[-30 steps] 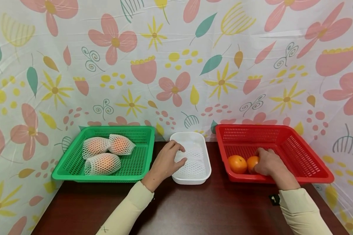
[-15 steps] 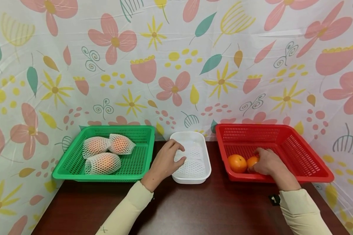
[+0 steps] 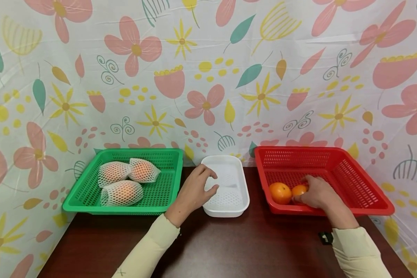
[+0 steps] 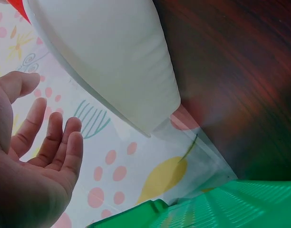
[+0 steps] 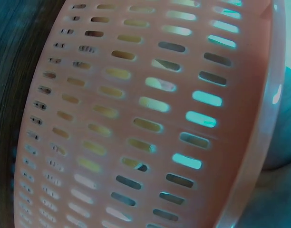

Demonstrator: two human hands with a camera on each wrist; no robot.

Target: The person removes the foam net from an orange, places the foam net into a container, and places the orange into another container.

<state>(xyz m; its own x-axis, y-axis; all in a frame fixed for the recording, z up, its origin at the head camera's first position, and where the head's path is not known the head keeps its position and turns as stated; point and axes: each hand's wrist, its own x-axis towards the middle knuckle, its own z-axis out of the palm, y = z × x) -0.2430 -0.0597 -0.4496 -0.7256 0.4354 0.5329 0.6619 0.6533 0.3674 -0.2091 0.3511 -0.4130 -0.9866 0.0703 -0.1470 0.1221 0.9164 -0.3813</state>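
My left hand (image 3: pixel 194 190) hovers at the left rim of the white tray (image 3: pixel 245 193), thumb and fingers apart with nothing between them. The left wrist view shows this hand (image 4: pixel 41 147) with loosely bent fingers beside the tray's outer wall (image 4: pixel 112 57). In the red basket (image 3: pixel 365 185), my right hand (image 3: pixel 318 192) holds an orange (image 3: pixel 299 190), thumb on its near side and fingers on the far side. Another orange (image 3: pixel 280 193) lies just left of it. The right wrist view is filled by the basket's slotted wall (image 5: pixel 136 109), which hides most of that hand.
On the left stands a green basket (image 3: pixel 173 173) with three reddish round fruits (image 3: pixel 123 193) in white foam nets. A small black object (image 3: pixel 325 238) shows by the right cuff on the dark wooden table (image 3: pixel 250 247). A flowered cloth (image 3: pixel 208 69) hangs behind.
My right hand shifts very slightly around the orange, which shows a little more between thumb and fingers. The left hand stays almost still by the white tray.
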